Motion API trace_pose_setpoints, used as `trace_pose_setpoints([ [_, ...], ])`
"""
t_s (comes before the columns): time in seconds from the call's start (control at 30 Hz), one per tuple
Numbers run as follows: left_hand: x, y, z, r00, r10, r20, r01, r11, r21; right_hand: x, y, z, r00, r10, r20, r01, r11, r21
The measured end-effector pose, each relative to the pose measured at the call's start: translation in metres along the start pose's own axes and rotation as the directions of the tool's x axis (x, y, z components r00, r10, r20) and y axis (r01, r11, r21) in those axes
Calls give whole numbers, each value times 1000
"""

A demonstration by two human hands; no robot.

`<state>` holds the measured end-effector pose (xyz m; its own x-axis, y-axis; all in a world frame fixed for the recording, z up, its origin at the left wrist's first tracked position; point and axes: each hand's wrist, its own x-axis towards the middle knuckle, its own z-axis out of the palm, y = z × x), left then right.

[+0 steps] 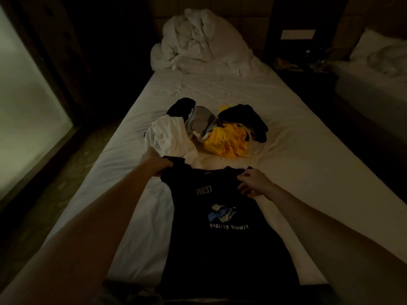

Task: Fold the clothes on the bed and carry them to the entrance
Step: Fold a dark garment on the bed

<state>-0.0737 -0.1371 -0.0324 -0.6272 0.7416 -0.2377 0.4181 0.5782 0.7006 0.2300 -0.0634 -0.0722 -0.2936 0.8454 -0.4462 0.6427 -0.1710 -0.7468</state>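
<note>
White-sheeted bed (286, 150) — black T-shirt (220, 238), clothes pile (209, 128), crumpled duvet (198, 40)

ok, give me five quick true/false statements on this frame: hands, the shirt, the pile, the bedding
1. Both hands grip the dark T-shirt near its shoulders. True: left hand, right hand.
2. The T-shirt lies print side down. False: the print faces up, reading "WEST" and "SUMMER".
3. A yellow garment lies in the unfolded pile beyond the shirt. True.
4. The pile is already folded into a neat stack. False: its clothes are loose and crumpled.
5. The white duvet is spread flat over the bed. False: it is bunched up at the far end.
</note>
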Motion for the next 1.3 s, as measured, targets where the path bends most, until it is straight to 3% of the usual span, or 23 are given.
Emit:
trace_pose_setpoints([
  [0.2, -33, 59, 40, 963, 148, 227, -173, 980, 95, -17, 16, -11, 999, -50, -20, 49, 998, -43],
  [0.3, -57, 68, 62, 885, 215, 414, -187, 976, -108, -24, 25, -16, 997, -63, -37, 61, 997, -41],
  [0.4, -60, 55, 72, 901, 286, 326, -232, 953, -195, -30, 39, -18, 997, -66, -36, 63, 996, -59],
  [0.43, -58, 47, 72, 919, 294, 262, -270, 955, -125, -32, 45, -18, 997, -64, -34, 62, 995, -78],
  [0.5, -56, 19, 70, 938, 274, 212, -311, 935, 171, -37, 60, -18, 999, -32, -13, 30, 989, -145],
  [0.6, -61, -46, 73, 974, 110, 200, -193, 864, 464, -47, 88, -12, 996, 80, 50, -62, 955, -291],
  [0.73, -100, -104, 73, 1000, 20, 17, -25, 892, 451, -65, 115, 2, 993, 116, -11, -107, 882, -459],
  [0.83, -120, -123, 81, 993, -54, 101, 9, 915, 403, -82, 123, 10, 994, 93, -54, -107, 813, -572],
  [0.93, -138, -128, 90, 965, -37, 261, -84, 896, 436, -96, 133, 19, 995, 88, -56, -103, 759, -643],
  [1.07, -169, -131, 94, 892, 82, 444, -339, 771, 539, -112, 147, 28, 994, 79, 79, -12, 778, -628],
  [1.2, -178, -146, 100, 851, 204, 483, -380, 875, 300, -127, 165, 30, 987, -46, 151, 127, 799, -587],
  [1.3, -181, -153, 105, 872, 246, 423, -378, 887, 264, -143, 168, 34, 981, -159, 108, 186, 929, -321],
])
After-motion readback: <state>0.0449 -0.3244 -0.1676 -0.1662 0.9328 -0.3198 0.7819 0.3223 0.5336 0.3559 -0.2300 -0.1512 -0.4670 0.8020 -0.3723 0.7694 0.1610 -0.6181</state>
